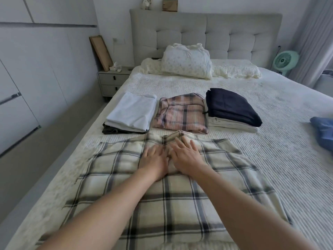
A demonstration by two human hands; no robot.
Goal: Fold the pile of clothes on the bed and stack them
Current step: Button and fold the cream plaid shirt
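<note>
White ribbed bedding covers the bed, with a grey padded headboard at the far end and a pillow leaning near it. A checked shirt lies spread flat on the near part of the bed, its collar pointing to the headboard. Both hands rest on it just under the collar. The left hand and the right hand lie flat with straight, slightly spread fingers, touching each other at the middle of the shirt; they press the cloth and pinch nothing.

The shirt looks like soft, rather thick flannel. I judge it light and limp, so it will sag when lifted and keeps a fold only if it is pressed down. It should not slide much on the ribbed cover. Good places to take hold are probably the shoulder and the hem on one side, to bring that side over the middle.

No box or basket is visible. Three stacks stand in a row across the middle of the bed: a white stack with something dark under it toward the left edge, a pink checked shirt in the middle, and a dark garment on pale ones just beside it on the right. A blue garment lies unfolded at the right edge. So the task seems well advanced, not finished.
</note>
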